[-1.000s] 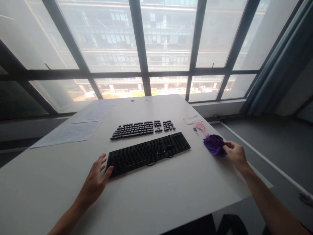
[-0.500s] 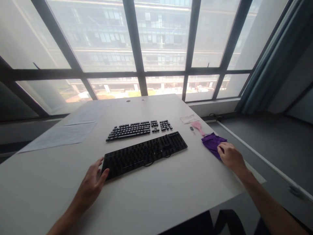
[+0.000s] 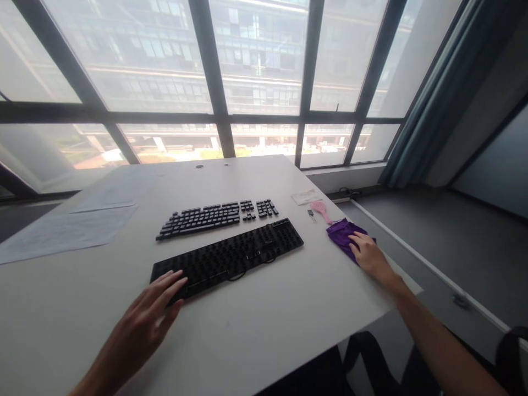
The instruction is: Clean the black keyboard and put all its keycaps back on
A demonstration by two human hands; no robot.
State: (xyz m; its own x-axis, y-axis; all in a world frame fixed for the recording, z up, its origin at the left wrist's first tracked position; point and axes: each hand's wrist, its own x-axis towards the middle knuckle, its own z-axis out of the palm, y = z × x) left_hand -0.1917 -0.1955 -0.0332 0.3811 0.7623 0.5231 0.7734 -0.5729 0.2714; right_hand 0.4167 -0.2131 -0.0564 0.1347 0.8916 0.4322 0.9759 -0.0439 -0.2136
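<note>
A black keyboard base (image 3: 231, 256) without keycaps lies at a slant on the white table. Over its left end is my left hand (image 3: 152, 308), fingers stretched and thumb apart; whether the fingertips touch it I cannot tell. Behind the base, the loose keycaps (image 3: 202, 220) are laid out in keyboard order. At the right, my right hand (image 3: 369, 253) rests on a purple cloth (image 3: 343, 234), its fingers extended over the fabric. A pink brush (image 3: 320, 210) lies just behind the cloth, beside a small dark keycap puller with wire ends (image 3: 311, 214).
A clear plastic bag (image 3: 306, 197) lies behind the brush. Paper sheets (image 3: 70, 228) cover part of the table's left side. The white table's (image 3: 264, 319) right edge runs close to the cloth. A dark chair (image 3: 367, 357) stands below the front edge, and windows rise behind.
My left hand has gone from gripping the base's left end to lying flat over it. My right fingers have uncurled on the purple cloth. The view has turned slightly right.
</note>
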